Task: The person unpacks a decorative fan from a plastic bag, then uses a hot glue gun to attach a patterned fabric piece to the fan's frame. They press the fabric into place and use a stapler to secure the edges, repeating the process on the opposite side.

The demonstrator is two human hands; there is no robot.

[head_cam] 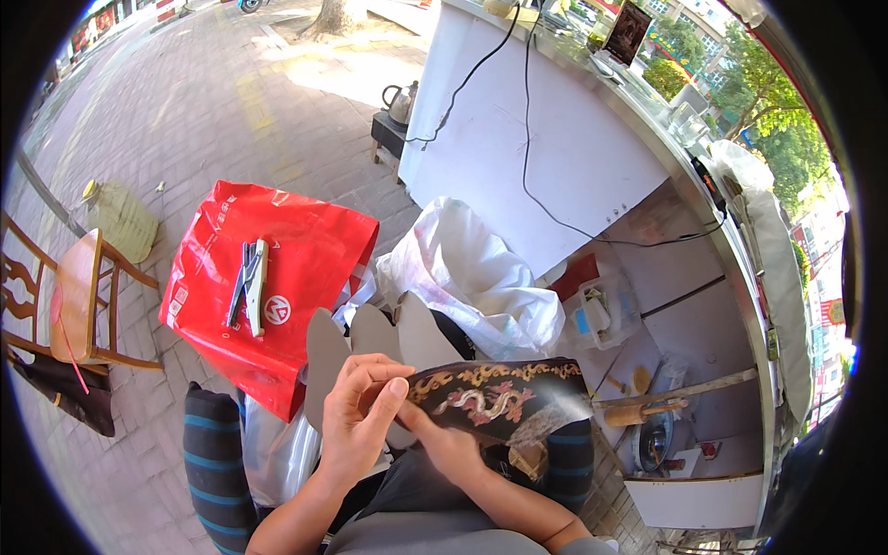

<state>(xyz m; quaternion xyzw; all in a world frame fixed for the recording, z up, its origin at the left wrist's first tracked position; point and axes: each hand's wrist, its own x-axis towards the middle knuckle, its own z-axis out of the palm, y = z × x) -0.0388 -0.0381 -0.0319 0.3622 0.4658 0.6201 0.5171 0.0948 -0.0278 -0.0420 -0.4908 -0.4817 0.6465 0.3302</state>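
Observation:
My left hand (365,409) and my right hand (444,437) both grip the left end of a dark decorated panel (492,402) in front of my lap. The panel carries a dragon figure and a gold border, and its lower right part is shiny. Fingers and thumb of the left hand pinch its end; the right hand holds it from below, its fingers partly hidden. Grey rounded flat pieces (374,329) fan out just beyond the hands. A stapler-like plier tool (250,288) of metal lies on a red plastic bag (291,222) to the left.
A white woven sack (479,284) stands ahead, beside a white counter (513,132) with hanging black cables. Shelves at right hold a clear plastic box (603,312) and a wooden rolling pin (635,414). A wooden chair (80,298) and a large plastic jug (121,218) stand at left.

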